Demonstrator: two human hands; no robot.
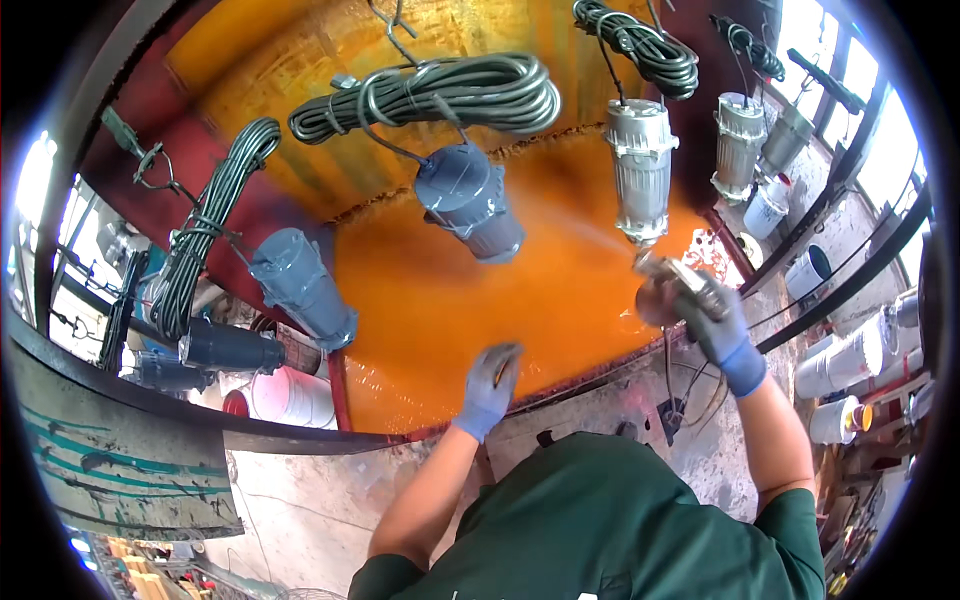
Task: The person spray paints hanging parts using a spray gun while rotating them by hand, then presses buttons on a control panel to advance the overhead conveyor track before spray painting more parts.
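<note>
Across the top, from 10 to 2 o'clock, an orange-stained booth wall [450,290] backs the hanging pumps: grey-coated ones [468,200] at 11 and 12, a bare silver pump [640,170] at 1, each under its coiled cable [430,95], hung so every side is reachable. Right hand [722,325] is clamped on a spray gun [668,285] aimed up at the silver pump's base, mist visible. Left hand [490,385], at 6, hangs loosely curled and empty, clear of the spray.

Both hands wear blue gloves: left hand [490,385], right hand [722,330]. Shirt [600,530] is dark green, short-sleeved. Forearms are uncovered.
</note>
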